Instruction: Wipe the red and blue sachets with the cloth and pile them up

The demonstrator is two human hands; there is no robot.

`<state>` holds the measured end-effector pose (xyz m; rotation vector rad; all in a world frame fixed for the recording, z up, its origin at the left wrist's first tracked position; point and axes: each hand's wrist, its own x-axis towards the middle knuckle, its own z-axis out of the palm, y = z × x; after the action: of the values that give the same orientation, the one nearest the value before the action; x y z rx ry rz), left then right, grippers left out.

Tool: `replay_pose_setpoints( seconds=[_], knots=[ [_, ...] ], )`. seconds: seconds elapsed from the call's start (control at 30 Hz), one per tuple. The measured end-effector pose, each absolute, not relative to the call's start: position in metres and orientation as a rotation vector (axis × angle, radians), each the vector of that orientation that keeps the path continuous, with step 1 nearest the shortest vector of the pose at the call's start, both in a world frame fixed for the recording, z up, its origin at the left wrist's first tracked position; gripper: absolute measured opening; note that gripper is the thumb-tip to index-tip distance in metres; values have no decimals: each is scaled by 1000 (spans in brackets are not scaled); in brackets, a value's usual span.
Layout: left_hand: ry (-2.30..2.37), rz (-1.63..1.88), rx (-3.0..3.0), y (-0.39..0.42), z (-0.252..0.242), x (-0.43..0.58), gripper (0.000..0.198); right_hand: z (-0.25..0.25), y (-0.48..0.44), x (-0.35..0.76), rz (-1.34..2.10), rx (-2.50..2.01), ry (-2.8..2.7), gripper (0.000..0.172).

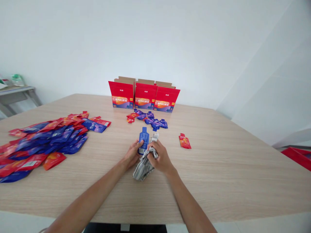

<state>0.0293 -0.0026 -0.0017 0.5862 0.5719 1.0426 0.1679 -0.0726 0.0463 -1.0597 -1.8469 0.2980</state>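
My left hand grips a blue spouted pouch by its left edge, thumb on the front, so that it stands spout up above the table. Bunched in my closed right hand is a grey striped cloth, its lower end hanging toward the tabletop. The cloth is beside the pouch's lower right side; whether the two touch I cannot tell. A single red pouch lies to the right of my hands. Beyond them is a small group of blue pouches and red ones.
A large heap of red and blue pouches covers the table's left part. Three red printed cartons stand side by side with raised flaps near the back wall. At the far right edge is part of a red box. A side table stands far left.
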Motion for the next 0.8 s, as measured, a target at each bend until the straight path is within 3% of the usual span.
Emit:
replay_pose_setpoints(
  seconds=[0.17, 0.57, 0.8],
  knots=[
    [556, 1116, 647, -5, -2, 33, 25, 37, -68, 161, 304, -1193, -2085, 17],
    [559, 710, 646, -30, 1, 40, 25, 41, -61, 176, 116, -1307, -1629, 9],
    [577, 870, 509, -22, 10, 38, 22, 37, -65, 167, 339, -1240, -2002, 16]
  ],
)
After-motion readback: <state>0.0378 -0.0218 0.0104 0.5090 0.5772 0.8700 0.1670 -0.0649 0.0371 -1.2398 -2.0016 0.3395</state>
